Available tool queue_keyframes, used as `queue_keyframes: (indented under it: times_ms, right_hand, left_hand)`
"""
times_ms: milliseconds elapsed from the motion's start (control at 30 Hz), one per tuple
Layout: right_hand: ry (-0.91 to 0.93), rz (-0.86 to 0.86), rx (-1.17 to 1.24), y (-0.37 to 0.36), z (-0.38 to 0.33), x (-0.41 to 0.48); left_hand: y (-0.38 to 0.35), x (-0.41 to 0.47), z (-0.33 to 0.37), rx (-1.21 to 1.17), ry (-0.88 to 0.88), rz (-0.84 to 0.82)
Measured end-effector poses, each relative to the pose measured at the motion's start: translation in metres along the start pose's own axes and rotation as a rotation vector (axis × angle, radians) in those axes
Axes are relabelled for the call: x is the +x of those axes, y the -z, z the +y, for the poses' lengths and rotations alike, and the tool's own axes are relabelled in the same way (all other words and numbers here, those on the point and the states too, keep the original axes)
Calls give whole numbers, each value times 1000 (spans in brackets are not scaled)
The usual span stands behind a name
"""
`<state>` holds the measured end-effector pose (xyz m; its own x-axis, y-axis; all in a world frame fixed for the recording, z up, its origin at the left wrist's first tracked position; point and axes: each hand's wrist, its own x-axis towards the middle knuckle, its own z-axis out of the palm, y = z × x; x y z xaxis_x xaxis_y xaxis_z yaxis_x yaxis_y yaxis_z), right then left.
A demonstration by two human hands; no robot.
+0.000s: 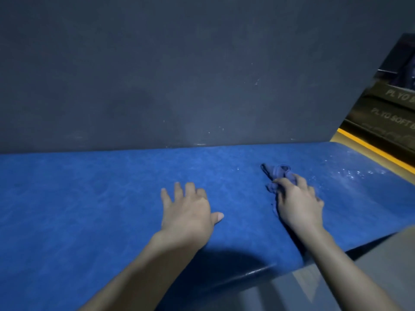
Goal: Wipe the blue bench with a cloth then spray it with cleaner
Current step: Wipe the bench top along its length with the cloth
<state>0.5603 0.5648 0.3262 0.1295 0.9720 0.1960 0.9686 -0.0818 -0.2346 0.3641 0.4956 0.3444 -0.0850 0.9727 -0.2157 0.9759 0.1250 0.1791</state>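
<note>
The blue bench (89,198) runs across the view from left to right, padded and mottled. My right hand (298,205) presses a crumpled dark blue cloth (278,173) onto the bench top right of centre; part of the cloth sticks out beyond my fingers. My left hand (188,209) lies flat on the bench at the centre, fingers spread, holding nothing. Small wet droplets (350,173) glisten on the bench surface to the right of the cloth. No spray bottle is in view.
A dark grey wall (179,75) rises directly behind the bench. At the far right stand stacked black soft boxes (390,113) with lettering, beside a yellow floor stripe (372,149). Grey floor (336,288) lies below the bench's front edge.
</note>
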Motion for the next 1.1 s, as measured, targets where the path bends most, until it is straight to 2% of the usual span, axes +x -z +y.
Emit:
queue_keyframes:
  times_ms: [67,100,200,267,333,500,567,667,800,867,967,1100]
  right_hand:
    - [7,17,-5,-1,-6,-2]
    - [71,29,12,-4,-15,-5]
    - [455,-4,85,-20,-54,-19]
    - [596,-102,74,-25,-70,-14]
    - [557,-150,76,-26,-64,8]
    - [129,-110,0,-11,1,68]
    - [73,-126,-32,-9,4,74]
    - [144,-109,7,-9,-25,63]
    - [567,-135,75,-20,-92,33]
    - [683,-167,59,-31,-118,29]
    - [620,-141,61,-44,-113,53]
    - [250,-92,1,-32,-44,102]
  left_hand:
    - [-5,11,4,-42,-63,-70]
    - [-6,16,6,-40,-63,-109]
    - [-7,24,8,20,-50,-150]
    - [-7,24,7,46,-47,-149]
    - [-6,22,5,69,-49,-150]
    - [-4,20,5,91,-47,-156]
    - [-3,20,6,101,-48,-163]
    - [-1,19,7,131,-54,-156]
    - [4,22,14,210,-38,-174]
    - [6,25,18,238,-31,-189]
    - [12,29,22,286,-27,-210]
    - [17,30,24,338,-51,-227]
